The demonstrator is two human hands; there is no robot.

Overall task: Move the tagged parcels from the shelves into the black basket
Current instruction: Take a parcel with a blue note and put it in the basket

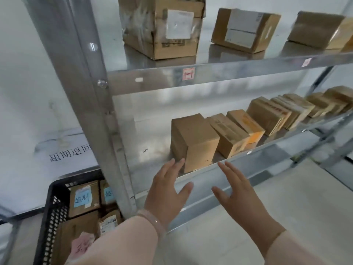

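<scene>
A plain brown parcel stands at the left end of a row of cardboard boxes on the middle metal shelf. My left hand is spread flat in front of the shelf edge, fingertips just at the parcel's lower left corner. My right hand is also spread with straight fingers, a little right of the parcel, holding nothing. The black basket sits at the lower left and holds several parcels, two of them with blue tags.
The upper shelf carries three larger boxes with white labels. A thick metal upright stands between the basket and the shelf bay. A white wall with printed characters is at the left. Pale floor lies below.
</scene>
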